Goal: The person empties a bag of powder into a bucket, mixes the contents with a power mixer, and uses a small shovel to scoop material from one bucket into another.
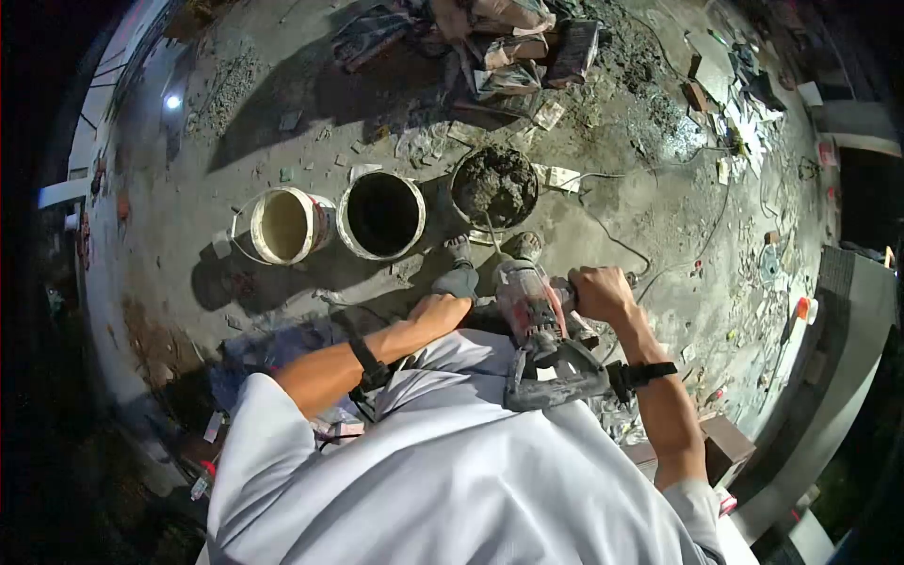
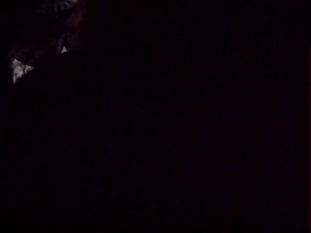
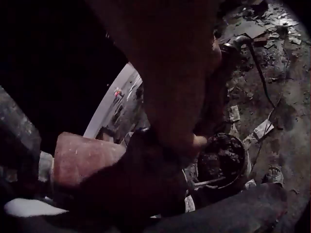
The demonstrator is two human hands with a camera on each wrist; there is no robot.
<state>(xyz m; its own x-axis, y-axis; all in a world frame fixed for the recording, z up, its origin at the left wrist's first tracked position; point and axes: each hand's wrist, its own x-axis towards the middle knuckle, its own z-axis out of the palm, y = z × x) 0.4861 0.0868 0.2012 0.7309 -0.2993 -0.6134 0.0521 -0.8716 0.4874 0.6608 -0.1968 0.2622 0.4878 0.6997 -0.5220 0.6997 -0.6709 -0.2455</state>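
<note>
A handheld power mixer [image 1: 527, 299] with a worn red and grey body is in front of the person's waist. Its thin shaft [image 1: 492, 233] reaches down into a bucket [image 1: 456, 200] of lumpy grey mortar [image 1: 497, 181]. The right hand [image 1: 601, 293] grips the mixer's right side handle, fingers wrapped around it. On the opposite side, the left hand [image 1: 443, 309] holds the left handle, its fingers mostly hidden. Part of the mixer's reddish body [image 3: 87, 160] and the mortar [image 3: 221, 158] show in the right wrist view. The left wrist view is almost entirely black.
Left of the mortar bucket stand a dark-filled bucket [image 1: 420, 232] and a white bucket [image 1: 321, 224]. The person's feet [image 1: 528, 246] are close to the mortar bucket. A cable [image 1: 612, 235] crosses the floor. Bags [image 1: 508, 47] are piled beyond, with rubble at the right.
</note>
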